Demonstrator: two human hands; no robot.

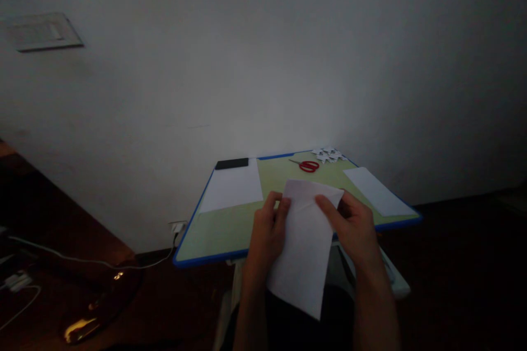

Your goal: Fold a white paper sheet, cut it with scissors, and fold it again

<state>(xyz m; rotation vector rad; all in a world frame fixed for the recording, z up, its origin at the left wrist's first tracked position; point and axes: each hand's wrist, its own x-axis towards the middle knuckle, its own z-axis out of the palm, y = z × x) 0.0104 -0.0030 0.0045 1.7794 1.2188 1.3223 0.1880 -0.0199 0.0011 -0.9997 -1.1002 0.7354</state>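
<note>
I hold a white sheet of paper [307, 241] in both hands above the near edge of a small green table with a blue rim [206, 230]. My left hand [267, 233] pinches the sheet's upper left edge, fingers closed on it. My right hand [349, 225] grips the upper right part, where a corner looks folded over. The sheet's lower end hangs down past the table edge toward my lap.
On the table lie a white sheet [233, 189] at the left with a black object [231, 163] behind it, red scissors [308, 166], a pile of small folded paper pieces [328, 154] and a paper strip [376, 191] at the right. A wall stands behind; cables [82, 260] run across the dark floor.
</note>
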